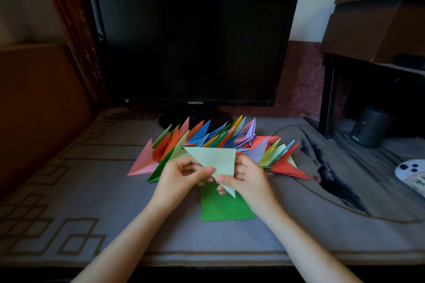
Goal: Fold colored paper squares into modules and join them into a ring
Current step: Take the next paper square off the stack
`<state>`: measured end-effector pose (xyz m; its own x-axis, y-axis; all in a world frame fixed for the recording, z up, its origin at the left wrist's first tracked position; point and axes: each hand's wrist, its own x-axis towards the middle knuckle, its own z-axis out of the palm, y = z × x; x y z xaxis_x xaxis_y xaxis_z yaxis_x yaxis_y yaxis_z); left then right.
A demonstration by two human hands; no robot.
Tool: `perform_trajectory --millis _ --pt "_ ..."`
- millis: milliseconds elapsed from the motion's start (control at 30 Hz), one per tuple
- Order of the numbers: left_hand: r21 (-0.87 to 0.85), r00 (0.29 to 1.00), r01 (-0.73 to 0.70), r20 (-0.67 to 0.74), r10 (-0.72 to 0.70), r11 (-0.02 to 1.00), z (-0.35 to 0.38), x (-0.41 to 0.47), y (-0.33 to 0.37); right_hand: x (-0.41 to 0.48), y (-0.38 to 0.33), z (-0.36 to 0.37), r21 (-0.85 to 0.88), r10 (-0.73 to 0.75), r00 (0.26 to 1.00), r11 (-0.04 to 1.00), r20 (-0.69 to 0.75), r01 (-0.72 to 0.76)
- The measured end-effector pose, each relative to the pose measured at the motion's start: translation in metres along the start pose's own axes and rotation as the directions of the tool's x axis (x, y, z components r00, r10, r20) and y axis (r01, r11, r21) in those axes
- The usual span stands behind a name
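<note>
- The pale triangle (215,163), held above the bench (115,202), is looking light, thin and easily creased; edges and corners are likely the best holds.
- The left hand (181,177) and right hand (247,178) are pinching it, fingers (208,171) closed on its lower edges.
- A green sheet (226,208) is lying beneath; finished modules (207,142) are crowding just behind, before the monitor (193,46).

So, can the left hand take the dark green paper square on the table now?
Probably not at once: the left hand and right hand both pinch the pale green triangle. The green square lies just below them, partly covered by both hands.
</note>
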<state>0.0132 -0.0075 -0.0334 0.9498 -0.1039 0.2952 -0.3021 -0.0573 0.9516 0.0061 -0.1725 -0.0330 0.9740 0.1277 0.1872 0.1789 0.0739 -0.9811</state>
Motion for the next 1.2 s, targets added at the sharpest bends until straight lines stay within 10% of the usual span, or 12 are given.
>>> perform_trajectory --millis 400,567,700,1200 --pt "-0.092 0.978 -0.008 -0.206 -0.012 0.996 -0.012 0.007 -0.004 -0.006 0.003 -0.007 -0.122 -0.134 0.991 0.984 -0.004 0.133" --pt "-0.046 0.997 0.073 -0.01 -0.073 0.996 -0.004 0.004 -0.003 -0.006 0.0 -0.019 -0.411 -0.462 0.887 0.808 0.002 0.422" --pt "-0.054 0.99 0.095 0.11 -0.089 0.994 -0.004 0.003 -0.002 -0.007 0.006 -0.016 -0.538 -0.446 0.884 0.715 0.139 0.446" --pt "-0.085 0.991 0.012 0.131 -0.001 0.996 0.0 -0.003 0.004 -0.005 0.005 -0.01 -0.277 -0.286 0.958 0.921 -0.008 0.273"
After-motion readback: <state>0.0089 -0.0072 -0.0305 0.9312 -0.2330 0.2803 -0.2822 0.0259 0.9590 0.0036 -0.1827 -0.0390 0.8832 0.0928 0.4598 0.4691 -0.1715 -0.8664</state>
